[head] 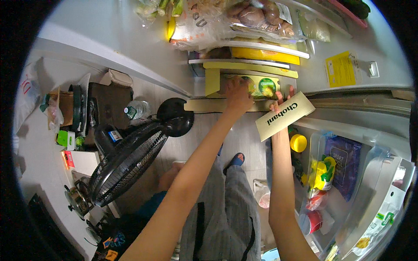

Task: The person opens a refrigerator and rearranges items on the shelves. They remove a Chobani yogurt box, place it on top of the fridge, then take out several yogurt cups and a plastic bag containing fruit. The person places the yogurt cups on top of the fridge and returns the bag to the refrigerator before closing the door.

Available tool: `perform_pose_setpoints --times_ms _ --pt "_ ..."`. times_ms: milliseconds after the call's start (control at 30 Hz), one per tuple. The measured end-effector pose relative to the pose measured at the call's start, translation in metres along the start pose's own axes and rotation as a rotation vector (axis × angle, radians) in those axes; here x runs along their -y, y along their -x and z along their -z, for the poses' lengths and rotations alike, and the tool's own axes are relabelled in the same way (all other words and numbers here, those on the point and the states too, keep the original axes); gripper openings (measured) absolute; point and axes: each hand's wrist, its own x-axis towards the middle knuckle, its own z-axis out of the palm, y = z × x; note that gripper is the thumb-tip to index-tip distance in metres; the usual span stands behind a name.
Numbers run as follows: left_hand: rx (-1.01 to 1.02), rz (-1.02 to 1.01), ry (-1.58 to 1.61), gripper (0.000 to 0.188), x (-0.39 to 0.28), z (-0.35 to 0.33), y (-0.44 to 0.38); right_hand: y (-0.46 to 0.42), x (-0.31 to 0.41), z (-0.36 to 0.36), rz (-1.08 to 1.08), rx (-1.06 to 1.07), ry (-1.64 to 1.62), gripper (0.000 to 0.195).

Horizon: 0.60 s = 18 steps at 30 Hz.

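A pale yellow Chobani carton [213, 81] lies in the lower part of the refrigerator, its front opened. Inside it are yogurt cups with green lids [267, 87]. My left hand [237, 90] reaches into the carton over the cups; its fingers are blurred, so a grip cannot be made out. My right hand [280, 99] is at the carton's right end. It holds a cardboard panel [285, 115] printed with the brand name, which slants across the wrist and covers most of the palm. Some fingers stick out past the panel's upper edge.
Refrigerator shelves above hold bagged produce [258, 16] and a yellow package [264, 54]. At right, the door bins [354, 146] carry a yellow-capped container [298, 143] and several packages. Left on the floor stand a black fan [130, 166], a water bottle [137, 110] and boxes.
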Motion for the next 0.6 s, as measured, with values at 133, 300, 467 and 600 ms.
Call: perform_pose_setpoints --times_ms 133,300,467,600 --pt "0.133 -0.275 0.130 0.053 -0.013 -0.013 -0.020 0.006 0.001 -0.035 -0.007 -0.422 0.263 0.048" --pt "-0.006 -0.481 -0.048 0.047 -0.016 -0.049 -0.035 0.007 -0.002 -0.042 -0.030 -0.490 0.410 0.048" --pt "0.003 -0.517 -0.104 0.052 -0.016 -0.054 -0.040 0.006 -0.003 -0.047 -0.042 -0.566 0.433 0.045" --pt "0.196 -0.474 -0.031 0.060 -0.041 -0.040 -0.056 0.011 0.006 -0.048 -0.042 -0.589 0.512 0.050"
